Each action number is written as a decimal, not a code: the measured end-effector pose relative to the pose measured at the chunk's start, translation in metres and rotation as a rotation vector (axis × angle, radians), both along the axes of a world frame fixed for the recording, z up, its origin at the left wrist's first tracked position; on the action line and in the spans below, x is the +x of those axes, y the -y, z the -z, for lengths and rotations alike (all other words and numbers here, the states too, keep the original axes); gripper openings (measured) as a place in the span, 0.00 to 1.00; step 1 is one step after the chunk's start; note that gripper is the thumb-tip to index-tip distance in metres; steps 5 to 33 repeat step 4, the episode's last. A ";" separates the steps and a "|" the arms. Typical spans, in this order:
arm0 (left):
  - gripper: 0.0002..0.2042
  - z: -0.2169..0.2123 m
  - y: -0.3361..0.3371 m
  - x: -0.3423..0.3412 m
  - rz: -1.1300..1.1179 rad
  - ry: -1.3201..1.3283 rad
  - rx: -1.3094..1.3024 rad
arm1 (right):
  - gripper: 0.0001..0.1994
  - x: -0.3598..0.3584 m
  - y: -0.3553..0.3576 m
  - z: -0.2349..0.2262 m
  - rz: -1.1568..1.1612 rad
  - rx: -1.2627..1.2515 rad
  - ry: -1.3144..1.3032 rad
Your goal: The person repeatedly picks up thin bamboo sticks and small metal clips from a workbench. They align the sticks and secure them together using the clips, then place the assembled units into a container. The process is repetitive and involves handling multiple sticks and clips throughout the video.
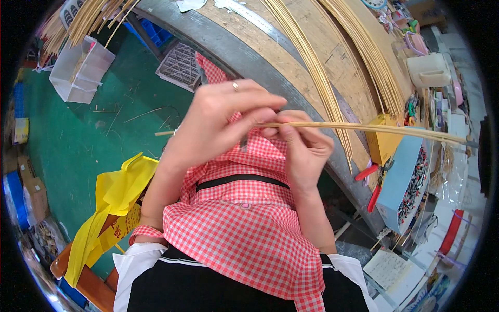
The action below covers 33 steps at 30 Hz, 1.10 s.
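Note:
My left hand [221, 117], with a ring on one finger, is closed round a few thin pale wooden sticks [358, 127]. Close beside it, my right hand [306, 148] pinches the same sticks between thumb and fingers. They run crosswise in front of my chest; the long part reaches far to the right, and a short end sticks out past my left wrist. Both hands are slightly blurred. Whether something small lies between the fingertips, I cannot make out. A red checked apron [244, 223] is below the hands.
On the workbench [296, 57] lie long stick bundles [364, 52] and a metal ruler [254, 21]. Red-handled pliers [375, 190] stand by a light-blue box [397, 177] of small dark pieces and a yellow box [382, 140]. Left are a white bin [78, 78] and yellow cloth [117, 192].

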State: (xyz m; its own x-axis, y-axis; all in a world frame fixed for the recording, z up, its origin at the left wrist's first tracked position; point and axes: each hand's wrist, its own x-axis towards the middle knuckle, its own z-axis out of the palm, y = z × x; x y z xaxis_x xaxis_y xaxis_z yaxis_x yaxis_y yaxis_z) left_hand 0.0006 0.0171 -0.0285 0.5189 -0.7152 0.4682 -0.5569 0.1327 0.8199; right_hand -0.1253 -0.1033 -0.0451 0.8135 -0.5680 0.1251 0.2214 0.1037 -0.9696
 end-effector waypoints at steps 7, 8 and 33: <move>0.10 -0.001 0.002 -0.018 -0.009 0.185 -0.036 | 0.07 -0.004 -0.011 0.018 -0.022 -0.264 -0.015; 0.10 -0.001 0.002 -0.018 -0.009 0.185 -0.036 | 0.07 -0.004 -0.011 0.018 -0.022 -0.264 -0.015; 0.10 -0.001 0.002 -0.018 -0.009 0.185 -0.036 | 0.07 -0.004 -0.011 0.018 -0.022 -0.264 -0.015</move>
